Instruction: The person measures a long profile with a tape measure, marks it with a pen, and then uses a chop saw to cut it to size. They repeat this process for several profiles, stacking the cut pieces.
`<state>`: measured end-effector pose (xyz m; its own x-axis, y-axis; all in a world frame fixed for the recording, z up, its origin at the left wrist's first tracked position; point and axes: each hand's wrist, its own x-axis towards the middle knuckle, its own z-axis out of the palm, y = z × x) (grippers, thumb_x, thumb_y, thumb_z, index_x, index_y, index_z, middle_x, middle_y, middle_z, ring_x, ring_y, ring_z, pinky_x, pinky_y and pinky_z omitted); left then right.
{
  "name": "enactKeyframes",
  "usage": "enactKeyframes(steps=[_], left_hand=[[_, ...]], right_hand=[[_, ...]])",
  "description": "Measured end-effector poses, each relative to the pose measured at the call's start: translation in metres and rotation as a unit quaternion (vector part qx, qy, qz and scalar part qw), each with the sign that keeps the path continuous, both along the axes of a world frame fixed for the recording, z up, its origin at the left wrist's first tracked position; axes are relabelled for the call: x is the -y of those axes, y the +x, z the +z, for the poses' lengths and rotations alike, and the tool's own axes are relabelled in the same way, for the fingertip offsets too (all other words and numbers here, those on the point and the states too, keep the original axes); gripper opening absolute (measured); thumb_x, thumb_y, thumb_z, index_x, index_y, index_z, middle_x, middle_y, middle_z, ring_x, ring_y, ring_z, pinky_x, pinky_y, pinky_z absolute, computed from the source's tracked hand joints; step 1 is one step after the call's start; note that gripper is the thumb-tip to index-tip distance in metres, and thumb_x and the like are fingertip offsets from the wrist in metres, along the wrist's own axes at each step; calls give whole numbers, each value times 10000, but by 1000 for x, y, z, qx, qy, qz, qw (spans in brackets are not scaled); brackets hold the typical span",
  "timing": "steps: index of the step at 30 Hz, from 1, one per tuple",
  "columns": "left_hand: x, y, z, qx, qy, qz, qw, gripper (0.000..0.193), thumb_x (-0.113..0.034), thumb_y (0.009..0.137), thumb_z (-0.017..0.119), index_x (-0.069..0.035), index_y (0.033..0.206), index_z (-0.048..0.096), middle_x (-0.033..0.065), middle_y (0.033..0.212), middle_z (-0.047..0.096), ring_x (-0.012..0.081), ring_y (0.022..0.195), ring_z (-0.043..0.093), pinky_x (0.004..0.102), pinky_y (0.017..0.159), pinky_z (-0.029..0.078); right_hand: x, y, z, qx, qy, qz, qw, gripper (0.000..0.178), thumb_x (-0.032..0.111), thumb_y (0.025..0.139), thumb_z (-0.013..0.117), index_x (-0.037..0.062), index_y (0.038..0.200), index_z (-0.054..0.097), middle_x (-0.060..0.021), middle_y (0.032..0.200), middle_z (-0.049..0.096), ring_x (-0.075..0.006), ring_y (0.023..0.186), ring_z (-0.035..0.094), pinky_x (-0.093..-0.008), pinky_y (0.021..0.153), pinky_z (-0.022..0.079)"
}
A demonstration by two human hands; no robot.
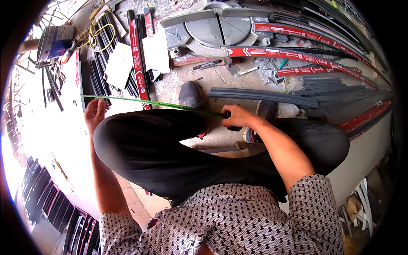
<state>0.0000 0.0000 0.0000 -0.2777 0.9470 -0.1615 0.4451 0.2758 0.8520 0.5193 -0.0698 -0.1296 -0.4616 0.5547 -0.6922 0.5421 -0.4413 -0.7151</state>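
Observation:
A green tape measure blade (158, 103) stretches across in front of my bent knees. Its dark case (229, 123) is gripped in my right hand (239, 116), between my shins, and partly hidden by the fingers. At the blade's far left end, my left hand (96, 114) is closed, thumb and fingertips pinched at the blade's lower edge. The blade's tip lies beside the lower end of a long narrow strip (79, 70). My shoes, one dark shoe (191, 94) among them, rest on the floor beyond the blade.
A grey mitre saw base (219, 30) stands ahead. Long red-labelled dark strips (297, 56) fan out to the right, and more strips (138, 55) lie ahead left. White sheets (120, 66), a marker (246, 71) and a yellow cord (102, 36) lie around. Stacked profiles (46, 193) fill the lower left.

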Motion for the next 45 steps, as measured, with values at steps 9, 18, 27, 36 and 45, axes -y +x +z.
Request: enactKeyframes(steps=[9,18,27,36,45], left_hand=[[-58,178,133,-189,50,-261,945,245,-163,1021,704,-4,1207,686,79,1068,743,129,978,699,306,913,550],[-57,276,113,-265,-154,-522,796,369,-344,973,698,-28,1165,696,170,1021,736,327,951,718,430,857,559],[-71,284,105,-256,-169,-507,806,384,-325,994,679,-8,1210,682,156,1000,737,286,902,724,396,829,561],[-78,283,102,-247,-182,-508,805,396,-344,998,679,-5,1202,677,156,989,733,280,885,728,390,812,564],[-79,286,104,-267,-186,-514,794,357,-283,993,687,-7,1218,671,129,974,733,246,913,732,369,836,570]], right_hand=[[4,19,-39,101,135,-45,985,461,348,770,715,39,1109,662,-199,946,730,-346,921,714,-439,815,550],[-7,33,-38,143,89,-14,986,526,394,790,729,72,1203,679,-210,1114,736,-380,1074,700,-442,912,546],[15,35,-73,195,70,35,978,430,345,833,712,77,1167,671,-177,1234,712,-384,1182,661,-491,977,535],[24,44,-95,263,124,53,955,322,291,834,708,87,1077,655,-179,1156,717,-403,1171,635,-525,968,521],[23,46,-93,278,84,81,953,356,260,877,706,79,1177,643,-158,1319,662,-379,1287,578,-574,1062,439]])
